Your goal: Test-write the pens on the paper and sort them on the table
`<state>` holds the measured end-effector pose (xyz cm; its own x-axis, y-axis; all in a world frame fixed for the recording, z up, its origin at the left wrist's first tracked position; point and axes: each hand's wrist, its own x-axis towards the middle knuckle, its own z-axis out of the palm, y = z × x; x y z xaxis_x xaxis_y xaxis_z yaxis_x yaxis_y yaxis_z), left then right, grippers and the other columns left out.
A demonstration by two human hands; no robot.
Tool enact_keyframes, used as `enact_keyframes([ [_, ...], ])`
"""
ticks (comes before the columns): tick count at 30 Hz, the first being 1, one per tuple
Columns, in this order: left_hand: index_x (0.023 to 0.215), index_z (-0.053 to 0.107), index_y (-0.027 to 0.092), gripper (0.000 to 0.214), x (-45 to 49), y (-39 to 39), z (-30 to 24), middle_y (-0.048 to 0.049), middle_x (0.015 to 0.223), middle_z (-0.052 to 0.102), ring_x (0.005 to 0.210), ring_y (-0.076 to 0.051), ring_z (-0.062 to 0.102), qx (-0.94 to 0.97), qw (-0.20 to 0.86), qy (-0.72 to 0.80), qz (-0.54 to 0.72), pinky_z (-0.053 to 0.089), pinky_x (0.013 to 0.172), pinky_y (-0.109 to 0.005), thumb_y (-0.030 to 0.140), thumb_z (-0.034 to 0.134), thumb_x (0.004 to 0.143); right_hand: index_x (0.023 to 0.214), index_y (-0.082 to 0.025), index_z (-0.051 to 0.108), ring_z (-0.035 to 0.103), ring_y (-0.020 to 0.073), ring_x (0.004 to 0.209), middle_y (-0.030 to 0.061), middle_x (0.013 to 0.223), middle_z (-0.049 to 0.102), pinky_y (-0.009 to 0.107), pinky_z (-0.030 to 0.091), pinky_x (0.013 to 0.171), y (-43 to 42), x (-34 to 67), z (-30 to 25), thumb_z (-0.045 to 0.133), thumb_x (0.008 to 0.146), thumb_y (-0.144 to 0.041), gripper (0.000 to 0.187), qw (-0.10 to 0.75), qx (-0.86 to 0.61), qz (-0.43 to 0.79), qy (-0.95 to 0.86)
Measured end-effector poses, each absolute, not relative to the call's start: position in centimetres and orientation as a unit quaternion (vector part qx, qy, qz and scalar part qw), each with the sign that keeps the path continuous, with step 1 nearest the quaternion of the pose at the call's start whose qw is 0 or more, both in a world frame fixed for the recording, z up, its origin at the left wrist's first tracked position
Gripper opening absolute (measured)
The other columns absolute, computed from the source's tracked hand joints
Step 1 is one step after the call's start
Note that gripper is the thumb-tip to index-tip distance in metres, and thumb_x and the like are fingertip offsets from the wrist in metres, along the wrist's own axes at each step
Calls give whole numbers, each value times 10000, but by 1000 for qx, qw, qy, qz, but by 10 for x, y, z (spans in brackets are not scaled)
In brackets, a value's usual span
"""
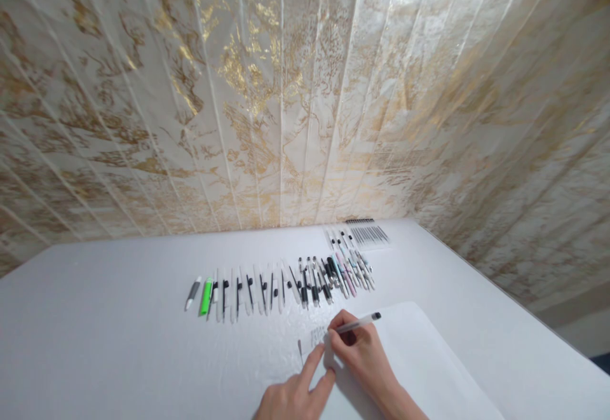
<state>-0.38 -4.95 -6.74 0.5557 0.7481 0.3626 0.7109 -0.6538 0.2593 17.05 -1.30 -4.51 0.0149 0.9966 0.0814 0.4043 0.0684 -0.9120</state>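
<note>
Since the white surface (119,356) backs it, paper (419,350) (near right) should lie flat | left hand (296,396): grip released, apparently resting on paper, should brace it | right hand (366,355): grip grasping black-ended pen (356,324) over paper, light pressure suits | handwriting (317,335): space rows evenly

The sheet of paper (431,351) looks smooth and matt, and the pen (355,324) at its eleven o'clock seems to be of translucent plastic. The table surface (260,338) at nine o'clock has a faint gloss with fine wrinkles, whereas the curtain (286,121) at twelve o'clock, cloth or plastic film, carries shiny, metallic-looking gold.
</note>
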Motion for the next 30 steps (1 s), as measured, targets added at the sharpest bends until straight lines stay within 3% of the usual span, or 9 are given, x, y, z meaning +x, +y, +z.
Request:
enact_keyframes([
  [4,1164,606,307,293,-4,-49,-73,-92,1297,617,564,-134,672,880,41,407,242,466,435,-177,235,527,891,660,-163,552,404,101,506,-51,531,458,216,310,489,-13,169,-44,532,768,-204,118,407,-584,358,-605],
  [8,1189,585,314,401,-5,-49,-74,-88,1325,596,608,-153,692,882,61,415,215,462,457,-183,120,521,843,645,-167,547,402,101,495,-53,518,450,214,301,480,-13,170,-44,556,768,-239,143,419,-589,354,-594],
  [11,1202,553,318,541,-6,-46,-66,-59,1299,607,671,-163,700,863,133,441,209,466,502,-186,25,509,750,701,-161,584,401,102,487,-49,536,465,215,306,470,-12,175,-40,588,785,-333,192,459,-588,374,-550],
  [13,1217,513,316,597,-6,-44,-58,-25,1154,644,668,-141,672,821,228,462,246,477,564,-187,26,523,695,795,-157,618,394,98,479,-45,568,489,216,315,466,-12,179,-34,606,792,-397,241,485,-576,400,-522],
  [16,1241,434,292,549,-6,-40,-48,16,977,601,514,-67,525,703,389,488,340,452,551,-169,107,525,732,892,-157,636,428,94,483,-19,649,554,224,354,489,-18,179,-17,593,822,-443,297,500,-525,455,-517],
  [19,1241,392,274,457,-6,-38,-42,-18,1069,568,454,-27,395,594,480,486,425,388,486,-153,226,527,806,884,-170,603,450,97,482,-4,666,586,214,358,461,-31,171,4,587,830,-433,269,476,-465,524,-531],
  [24,1248,391,286,494,-5,-41,-40,-91,1201,537,448,0,331,536,518,432,507,281,458,-157,355,612,811,699,-178,582,469,108,558,-18,634,553,206,384,510,-48,152,20,647,751,-282,134,442,-479,479,-588],
  [30,1231,442,285,515,-3,-47,-37,-87,1182,561,487,-20,438,521,518,413,538,345,472,-157,474,654,801,705,-174,623,459,99,555,-25,643,550,203,382,530,-52,147,14,654,741,-226,71,473,-480,441,-593],
])
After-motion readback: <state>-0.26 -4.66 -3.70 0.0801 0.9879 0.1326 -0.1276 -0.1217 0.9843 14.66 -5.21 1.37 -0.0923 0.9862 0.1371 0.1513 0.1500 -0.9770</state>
